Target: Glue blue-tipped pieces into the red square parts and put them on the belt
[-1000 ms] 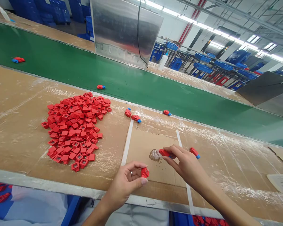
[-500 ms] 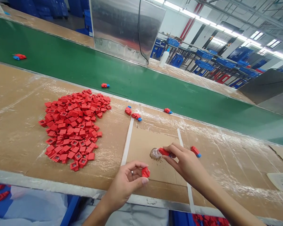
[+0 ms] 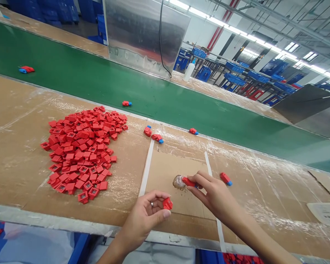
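Observation:
My left hand [image 3: 145, 220] is closed round a small red plastic piece [image 3: 168, 204], pinched between thumb and fingers near the table's front edge. My right hand [image 3: 211, 194] pinches a red and blue part [image 3: 189, 182] and presses its tip into a small brownish blob [image 3: 178, 181] on the cardboard sheet [image 3: 167, 172]. A large pile of red square pieces [image 3: 82, 150] lies to the left of my hands. Another red and blue part [image 3: 226, 178] lies just right of my right hand.
A green conveyor belt [image 3: 159, 99] runs behind the table with red and blue parts [image 3: 126, 103] on it. More assembled parts [image 3: 154, 134] lie near the belt edge. A metal panel [image 3: 143, 33] stands beyond, and blue crates [image 3: 236, 69] fill the racks behind.
The parts on the belt have drifted to the right. Both hands keep their grip and stay almost in place; the view has shifted slightly.

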